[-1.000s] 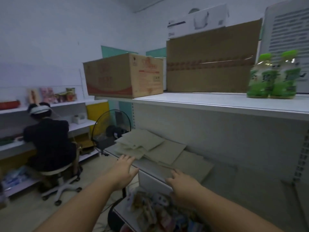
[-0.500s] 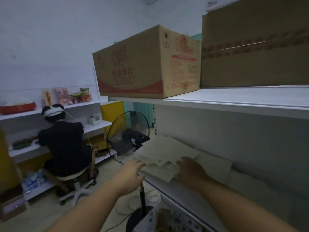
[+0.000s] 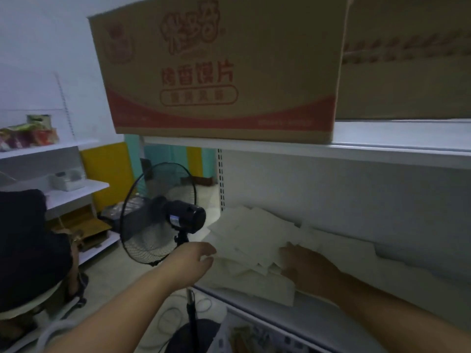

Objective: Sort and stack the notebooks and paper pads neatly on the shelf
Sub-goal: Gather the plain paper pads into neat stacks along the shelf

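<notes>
Both now drawn in around the scattered paper pads lying between them on the shelf, left grip is hovering released just beside the pile while right grip is pressing flat, unclenched, on the sheets: gathering probably beginning, nothing stacked yet.

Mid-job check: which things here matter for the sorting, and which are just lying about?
Job: scattered pale paper pads, white metal shelf, left hand, right hand.
Lying about: red-banded cardboard box, plain brown cardboard box, black standing fan, colourful snack packets.
</notes>
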Action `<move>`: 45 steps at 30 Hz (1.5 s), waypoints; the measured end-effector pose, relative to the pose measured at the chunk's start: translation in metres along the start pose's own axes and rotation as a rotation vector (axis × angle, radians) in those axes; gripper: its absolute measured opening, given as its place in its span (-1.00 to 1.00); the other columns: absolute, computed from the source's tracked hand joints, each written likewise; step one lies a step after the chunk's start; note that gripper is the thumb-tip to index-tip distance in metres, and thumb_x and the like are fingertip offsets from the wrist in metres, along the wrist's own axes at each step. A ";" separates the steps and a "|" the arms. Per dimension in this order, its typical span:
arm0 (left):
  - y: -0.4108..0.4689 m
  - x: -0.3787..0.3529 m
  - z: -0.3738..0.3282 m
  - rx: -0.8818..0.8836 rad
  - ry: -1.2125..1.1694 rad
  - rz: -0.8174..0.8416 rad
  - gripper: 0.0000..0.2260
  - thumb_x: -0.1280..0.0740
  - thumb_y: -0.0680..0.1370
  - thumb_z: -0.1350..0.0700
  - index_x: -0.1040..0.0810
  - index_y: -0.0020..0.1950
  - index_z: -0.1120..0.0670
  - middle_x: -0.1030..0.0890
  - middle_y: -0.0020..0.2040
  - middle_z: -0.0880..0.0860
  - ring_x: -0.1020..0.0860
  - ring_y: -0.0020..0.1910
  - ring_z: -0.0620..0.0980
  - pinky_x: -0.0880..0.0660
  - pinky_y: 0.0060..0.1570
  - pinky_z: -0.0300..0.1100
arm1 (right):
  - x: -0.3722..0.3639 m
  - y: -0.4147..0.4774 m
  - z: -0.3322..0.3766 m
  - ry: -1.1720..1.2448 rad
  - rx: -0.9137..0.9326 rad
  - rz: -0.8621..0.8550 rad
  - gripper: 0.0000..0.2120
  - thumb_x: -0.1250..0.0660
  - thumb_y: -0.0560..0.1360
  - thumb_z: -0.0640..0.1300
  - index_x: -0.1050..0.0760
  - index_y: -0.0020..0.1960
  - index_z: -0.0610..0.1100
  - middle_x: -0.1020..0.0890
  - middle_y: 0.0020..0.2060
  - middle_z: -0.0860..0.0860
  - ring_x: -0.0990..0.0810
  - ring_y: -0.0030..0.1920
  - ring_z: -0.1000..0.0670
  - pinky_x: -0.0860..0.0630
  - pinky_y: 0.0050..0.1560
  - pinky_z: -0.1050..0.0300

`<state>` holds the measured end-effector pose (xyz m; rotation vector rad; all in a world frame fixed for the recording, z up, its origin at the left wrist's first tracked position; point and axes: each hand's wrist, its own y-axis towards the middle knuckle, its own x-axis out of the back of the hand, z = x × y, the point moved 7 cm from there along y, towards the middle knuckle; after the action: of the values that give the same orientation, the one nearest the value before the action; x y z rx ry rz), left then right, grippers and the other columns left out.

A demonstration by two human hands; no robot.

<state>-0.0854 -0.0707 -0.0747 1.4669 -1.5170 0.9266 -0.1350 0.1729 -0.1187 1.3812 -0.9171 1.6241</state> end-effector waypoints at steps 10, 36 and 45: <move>0.074 0.006 0.003 0.226 -0.994 0.174 -0.86 -0.20 0.62 0.18 -0.53 -0.01 0.21 -0.62 -0.20 0.14 -0.60 -0.23 0.07 -0.53 -0.23 -0.17 | 0.059 -0.064 -0.024 0.151 -0.229 -0.705 -0.65 -0.06 0.51 -0.27 -0.50 0.20 -0.18 -0.59 0.08 -0.15 -0.56 0.11 -0.10 -0.38 0.12 0.18; -0.008 0.030 0.071 0.265 -1.462 -0.075 -0.57 -0.19 0.53 0.40 -0.39 0.30 -0.01 -0.61 0.05 0.14 -0.58 -0.02 0.19 -0.62 -0.33 -0.07 | -0.027 0.045 0.037 -0.045 -0.053 0.056 0.07 0.08 0.23 0.59 0.25 0.54 0.02 0.26 0.52 -0.03 0.27 0.52 -0.04 0.20 0.47 -0.21; -0.011 0.048 0.098 0.309 -1.394 -0.089 -0.61 -0.16 0.56 0.38 -0.40 0.25 -0.06 -0.58 -0.02 0.11 -0.54 -0.08 0.15 -0.45 -0.20 -0.01 | 0.019 0.015 0.003 0.037 0.143 -0.068 -0.61 -0.20 0.59 -0.09 -0.36 0.40 -0.12 -0.35 0.43 -0.03 -0.35 0.40 0.02 -0.19 0.39 0.22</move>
<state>-0.0799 -0.1802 -0.0702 2.6224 -2.2130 -0.0896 -0.1493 0.1665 -0.1002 1.4572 -0.7368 1.6848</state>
